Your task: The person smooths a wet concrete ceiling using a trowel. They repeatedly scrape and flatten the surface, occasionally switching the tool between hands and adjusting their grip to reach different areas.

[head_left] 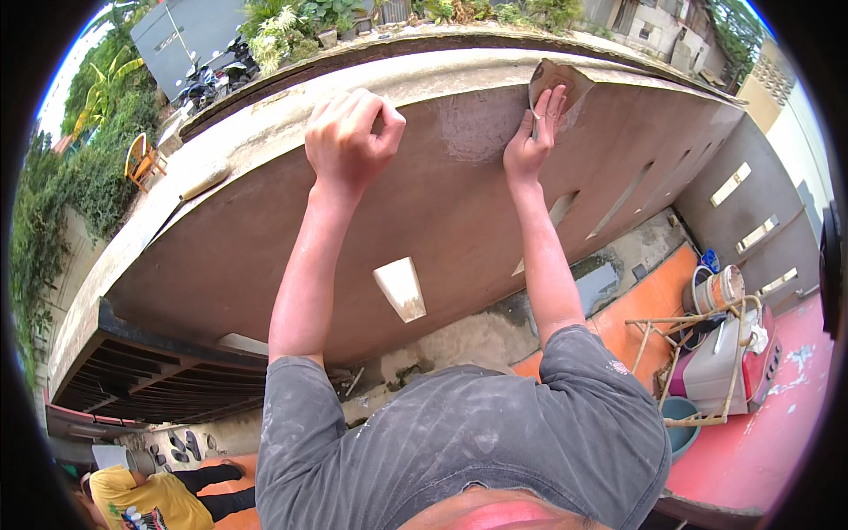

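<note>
My right hand [534, 132] presses a worn, folded brown-grey sheet [570, 79], like sandpaper, against the upper edge of a brownish plastered wall [442, 221], beside a paler patch on that wall. My left hand [352, 137] is curled closed near the top of the same wall, to the left of my right hand; what is inside its fingers, if anything, is hidden. On the wall's top ledge [265, 110], farther left, lies a long tool with a tan handle [201, 184].
A person in a yellow shirt [150, 499] is at the lower left, near sandals. At the right are buckets [717, 287], a tube frame [645, 325], a teal basin [676, 428] and a pink wall. Plants, a chair [144, 159] and motorbikes stand beyond the ledge.
</note>
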Demonstrator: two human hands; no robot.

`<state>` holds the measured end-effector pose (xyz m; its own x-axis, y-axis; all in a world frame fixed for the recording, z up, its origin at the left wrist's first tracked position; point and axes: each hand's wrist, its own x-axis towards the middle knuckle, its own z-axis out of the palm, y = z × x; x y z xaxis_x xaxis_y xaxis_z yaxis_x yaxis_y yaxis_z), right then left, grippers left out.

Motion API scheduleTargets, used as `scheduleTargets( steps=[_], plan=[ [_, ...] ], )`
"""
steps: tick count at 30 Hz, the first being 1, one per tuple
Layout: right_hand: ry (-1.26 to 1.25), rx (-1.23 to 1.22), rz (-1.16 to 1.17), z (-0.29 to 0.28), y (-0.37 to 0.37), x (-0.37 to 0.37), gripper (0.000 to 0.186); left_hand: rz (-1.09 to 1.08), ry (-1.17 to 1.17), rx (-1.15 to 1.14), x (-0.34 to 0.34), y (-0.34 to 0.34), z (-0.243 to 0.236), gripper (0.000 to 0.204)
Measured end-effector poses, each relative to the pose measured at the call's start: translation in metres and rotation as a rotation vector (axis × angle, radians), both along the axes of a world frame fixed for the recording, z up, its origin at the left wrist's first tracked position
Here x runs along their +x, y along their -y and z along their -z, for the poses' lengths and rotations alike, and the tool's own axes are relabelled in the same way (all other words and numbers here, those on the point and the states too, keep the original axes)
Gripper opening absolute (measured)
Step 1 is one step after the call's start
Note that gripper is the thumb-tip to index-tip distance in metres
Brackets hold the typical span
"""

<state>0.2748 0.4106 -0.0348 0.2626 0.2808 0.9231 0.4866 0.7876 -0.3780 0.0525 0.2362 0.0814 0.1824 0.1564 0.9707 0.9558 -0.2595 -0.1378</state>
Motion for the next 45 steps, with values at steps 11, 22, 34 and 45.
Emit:
scheduleTargets(
  steps=[11,22,34,45],
  plan=[
    [0.276,0.034,-0.140,0.063,0.052,-0.043,0.051,-0.002,-0.001,0.019,-0.003,-0.002,0.000,0.015],
    [0.059,-0.027,-0.069,0.035,0.057,-0.049,0.055,-0.013,0.019,0.013,0.002,-0.004,0.002,0.017],
    [-0.132,-0.028,0.017,-0.016,0.006,-0.012,0.045,-0.022,0.012,0.005,0.002,-0.003,-0.001,0.016],
    [0.028,0.028,-0.041,-0.039,0.022,-0.022,0.054,0.041,0.007,0.042,0.003,-0.002,-0.003,0.016]
  ],
)
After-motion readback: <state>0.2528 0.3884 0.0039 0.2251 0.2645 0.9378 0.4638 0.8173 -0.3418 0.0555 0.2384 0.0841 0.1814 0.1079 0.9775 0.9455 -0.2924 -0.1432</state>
